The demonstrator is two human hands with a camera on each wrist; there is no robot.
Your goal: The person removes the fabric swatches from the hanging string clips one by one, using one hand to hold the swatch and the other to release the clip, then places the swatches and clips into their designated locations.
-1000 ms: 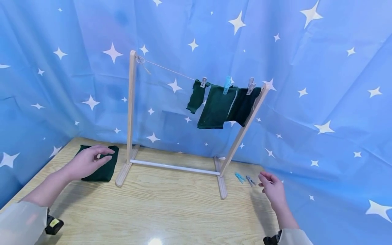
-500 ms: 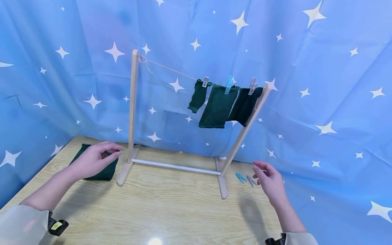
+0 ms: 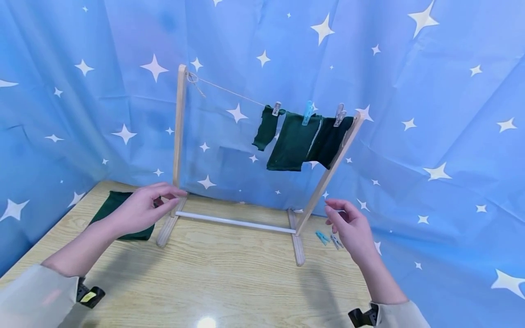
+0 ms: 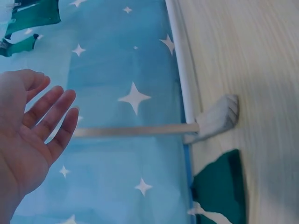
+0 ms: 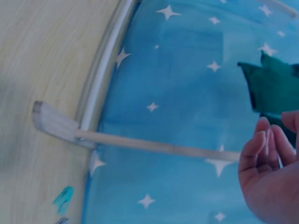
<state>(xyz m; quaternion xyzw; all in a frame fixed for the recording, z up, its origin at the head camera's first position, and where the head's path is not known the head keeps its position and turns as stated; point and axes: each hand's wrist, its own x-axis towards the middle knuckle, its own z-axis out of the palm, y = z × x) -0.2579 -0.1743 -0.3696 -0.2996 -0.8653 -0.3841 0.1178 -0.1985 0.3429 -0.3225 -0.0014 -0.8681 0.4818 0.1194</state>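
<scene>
Both hands are raised above the table with nothing in them. In the head view my left hand (image 3: 147, 207) overlaps the left foot of a wooden clothes-drying stand (image 3: 179, 114). A dark green cloth (image 3: 112, 202) lies on the table, partly hidden behind that hand. My right hand (image 3: 352, 228) hovers right of the stand's right post, its fingers loosely bent. From the string, small green garments hang: a narrow piece (image 3: 266, 130), a wider piece (image 3: 292, 146) and a darker piece (image 3: 328, 139). A grey clothespin (image 3: 276, 108), a blue clothespin (image 3: 307, 114) and another grey clothespin (image 3: 339, 116) grip them.
A loose blue clothespin (image 3: 322, 237) and a loose grey clothespin (image 3: 336, 241) lie on the wooden table (image 3: 229, 282), right of the stand. A white bar (image 3: 235, 222) joins the stand's feet. Behind it hangs a blue star-patterned curtain (image 3: 229, 159).
My left hand has moved right, from over the cloth to the stand's left post. The right hand has moved left and up, from beside the loose clothespins.
</scene>
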